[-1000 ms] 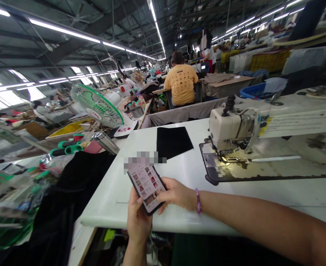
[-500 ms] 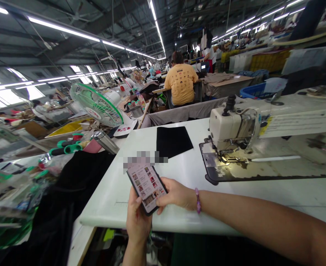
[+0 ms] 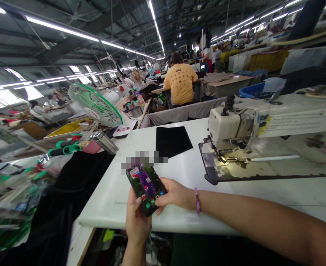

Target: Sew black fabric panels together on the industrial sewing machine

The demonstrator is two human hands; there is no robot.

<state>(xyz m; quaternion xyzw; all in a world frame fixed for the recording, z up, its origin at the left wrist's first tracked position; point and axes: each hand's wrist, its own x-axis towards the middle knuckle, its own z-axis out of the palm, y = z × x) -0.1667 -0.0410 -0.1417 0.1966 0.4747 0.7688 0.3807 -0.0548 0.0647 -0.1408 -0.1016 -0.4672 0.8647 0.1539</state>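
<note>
A black smartphone (image 3: 145,186) with a lit screen is held over the near edge of the white sewing table (image 3: 185,214). My left hand (image 3: 136,221) grips it from below, thumb on its lower edge. My right hand (image 3: 175,194), a pink bead bracelet at the wrist, closes on the phone's right side with the thumb on the screen. A black fabric piece (image 3: 172,140) lies flat on the table beyond the phone. The white sewing machine (image 3: 234,127) stands to the right on its worn metal bed.
A pile of black cloth (image 3: 65,195) hangs off the table's left side. A green-rimmed fan (image 3: 96,105), a steel flask (image 3: 105,142) and clutter fill the left bench. A person in a yellow shirt (image 3: 181,83) sits at a station farther back.
The phone screen switched from a pale listing page to a dark picture with purple flowers and icons. Both hands stayed on the phone.
</note>
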